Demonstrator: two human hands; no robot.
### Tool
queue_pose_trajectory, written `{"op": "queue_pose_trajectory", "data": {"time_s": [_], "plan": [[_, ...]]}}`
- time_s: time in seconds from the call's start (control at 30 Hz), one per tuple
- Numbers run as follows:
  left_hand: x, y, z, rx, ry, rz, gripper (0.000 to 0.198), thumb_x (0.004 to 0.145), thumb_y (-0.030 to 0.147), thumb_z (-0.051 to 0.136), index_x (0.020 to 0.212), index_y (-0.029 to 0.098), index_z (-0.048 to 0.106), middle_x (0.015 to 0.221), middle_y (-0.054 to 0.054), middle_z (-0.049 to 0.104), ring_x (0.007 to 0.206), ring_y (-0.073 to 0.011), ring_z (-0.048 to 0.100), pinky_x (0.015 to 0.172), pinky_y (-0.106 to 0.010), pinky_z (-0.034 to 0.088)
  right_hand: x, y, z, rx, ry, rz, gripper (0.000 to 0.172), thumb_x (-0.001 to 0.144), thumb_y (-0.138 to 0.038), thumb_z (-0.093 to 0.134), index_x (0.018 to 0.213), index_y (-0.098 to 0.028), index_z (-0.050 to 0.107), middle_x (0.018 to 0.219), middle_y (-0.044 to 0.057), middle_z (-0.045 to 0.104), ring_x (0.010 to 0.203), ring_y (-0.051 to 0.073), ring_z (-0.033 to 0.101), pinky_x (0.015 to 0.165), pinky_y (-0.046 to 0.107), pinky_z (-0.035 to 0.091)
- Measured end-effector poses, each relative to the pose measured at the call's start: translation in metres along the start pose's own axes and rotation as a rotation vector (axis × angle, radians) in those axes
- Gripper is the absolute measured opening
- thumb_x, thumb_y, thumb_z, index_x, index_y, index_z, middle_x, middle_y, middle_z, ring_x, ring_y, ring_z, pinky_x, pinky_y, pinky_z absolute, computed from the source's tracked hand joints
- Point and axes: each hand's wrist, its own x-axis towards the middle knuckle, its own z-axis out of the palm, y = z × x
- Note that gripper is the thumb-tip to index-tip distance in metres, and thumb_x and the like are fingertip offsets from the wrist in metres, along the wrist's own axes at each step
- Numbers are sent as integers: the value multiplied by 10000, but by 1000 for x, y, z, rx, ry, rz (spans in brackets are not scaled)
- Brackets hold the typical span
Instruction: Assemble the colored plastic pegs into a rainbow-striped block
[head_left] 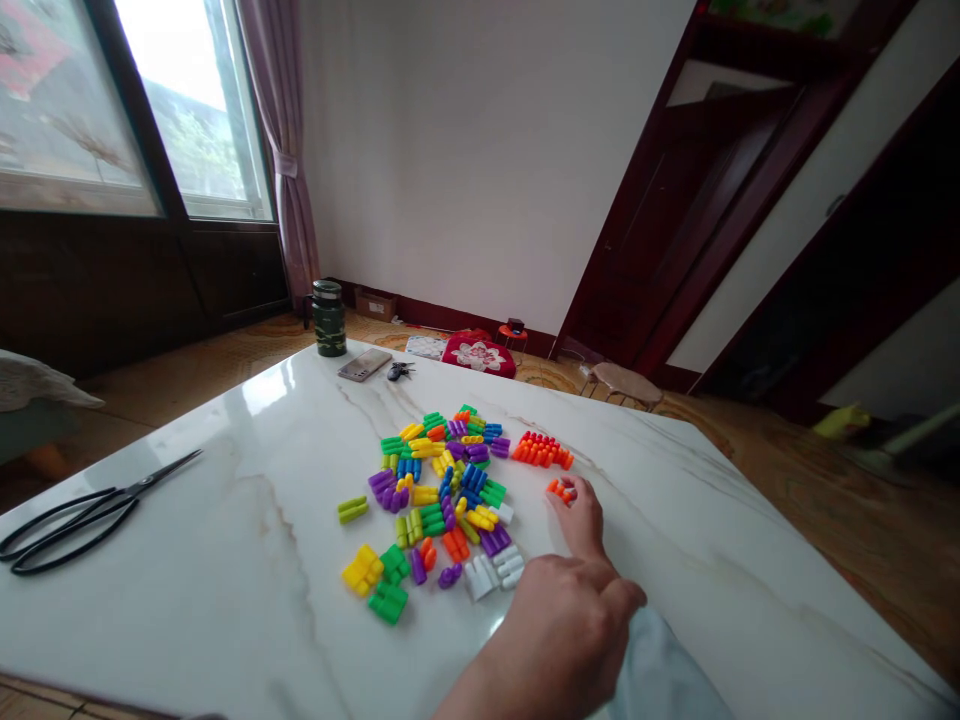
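My right hand (pixel 583 518) is at the right of the block pile, its fingers closed around a small orange toy block (pixel 559 490) close to the tabletop. My left hand (pixel 566 615) crosses over my right wrist, curled and closed at the light blue sleeve (pixel 664 665); its fingertips are mostly hidden. Just beyond my right hand, several orange blocks (pixel 541 450) stand together in a row. To the left spreads a loose pile of purple, green, yellow, blue and orange blocks (pixel 431 518). White blocks (pixel 480 577) lie nearest my left hand.
Black-handled scissors (pixel 97 510) lie at the left of the white marble-patterned table (pixel 225 590). A camouflage flask (pixel 328 318), a phone (pixel 364 365) and keys (pixel 400 371) are at the far corner. Beyond the table are a red floral cushion (pixel 478 354) and a stool (pixel 622 384).
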Motion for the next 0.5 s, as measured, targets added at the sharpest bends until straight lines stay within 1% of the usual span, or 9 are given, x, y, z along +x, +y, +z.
{"op": "queue_pose_trajectory", "data": {"time_s": [0.03, 0.1, 0.23, 0.33, 0.4, 0.5], "plan": [[0, 0, 0, 1, -9, 6, 128, 829, 133, 449, 816, 191, 561, 726, 4, 625, 617, -127, 591, 553, -240, 394, 0, 0, 1, -2, -5, 4, 337, 729, -393, 573, 951, -152, 650, 898, 82, 619, 765, 197, 555, 755, 357, 477], [-1, 0, 1, 1, -20, 1, 140, 833, 135, 448, 847, 194, 573, 731, 0, 626, 619, -130, 594, 556, -240, 398, 2, 3, 2, -17, 6, 1, 312, 745, -392, 544, 884, -149, 682, 876, 89, 607, 725, 192, 539, 740, 360, 472], [-1, -2, 2, 12, -46, -26, 136, 837, 151, 454, 869, 201, 577, 690, 6, 612, 580, -129, 580, 546, -238, 391, 15, 11, 5, -73, 72, 28, 323, 729, -385, 549, 884, -155, 715, 848, 91, 587, 713, 202, 527, 746, 383, 467], [-1, -3, 4, 17, -52, -36, 141, 837, 156, 454, 889, 205, 575, 692, 6, 614, 579, -130, 578, 549, -237, 392, 24, 16, 9, -12, 91, 58, 324, 707, -350, 557, 920, -144, 689, 842, 84, 598, 664, 183, 524, 719, 366, 478], [-1, -4, 4, 24, -55, -35, 158, 838, 157, 451, 915, 212, 577, 704, 7, 618, 587, -134, 582, 554, -243, 397, 26, 17, 11, 25, 137, 91, 330, 691, -325, 565, 948, -137, 650, 870, 88, 612, 650, 174, 529, 691, 350, 482], [-1, -4, 4, 35, -69, -36, 155, 839, 152, 450, 897, 209, 581, 694, 7, 615, 579, -134, 578, 546, -246, 396, 24, 16, 11, 21, 221, 141, 267, 683, -307, 569, 889, -141, 605, 858, 88, 611, 644, 170, 535, 680, 343, 474]]}}
